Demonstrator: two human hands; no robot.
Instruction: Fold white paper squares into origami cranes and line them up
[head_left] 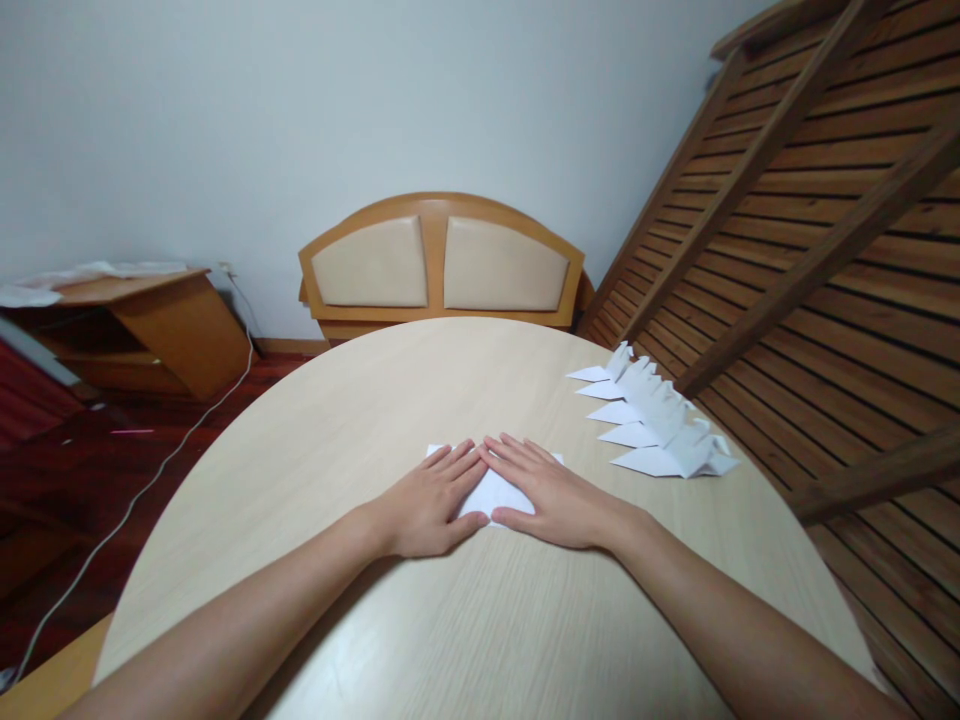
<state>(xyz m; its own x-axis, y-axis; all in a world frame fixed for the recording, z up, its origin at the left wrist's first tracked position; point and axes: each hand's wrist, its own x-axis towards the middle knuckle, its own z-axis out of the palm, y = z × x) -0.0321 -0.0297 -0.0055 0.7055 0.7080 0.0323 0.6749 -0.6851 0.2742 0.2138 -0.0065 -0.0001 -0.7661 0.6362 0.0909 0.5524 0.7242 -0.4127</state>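
A folded sheet of white paper [495, 495] lies flat on the round table, its far corners showing past my fingers. My left hand [435, 498] rests palm down over its left part, fingers stretched out and pointing away from me. Over the right part lies my right hand [551, 492], also flat with the fingers extended. The fingertips of both hands meet near the far edge, and the thumbs almost touch near the paper's near point. Much of the paper is hidden under the hands.
Several folded white paper figures [652, 415] stand in a row at the right of the pale wooden table [337, 400]. Beyond are a headboard [435, 210] and a wooden slatted panel [840, 250]. A small desk [180, 335] and a white cable [157, 475] are at left.
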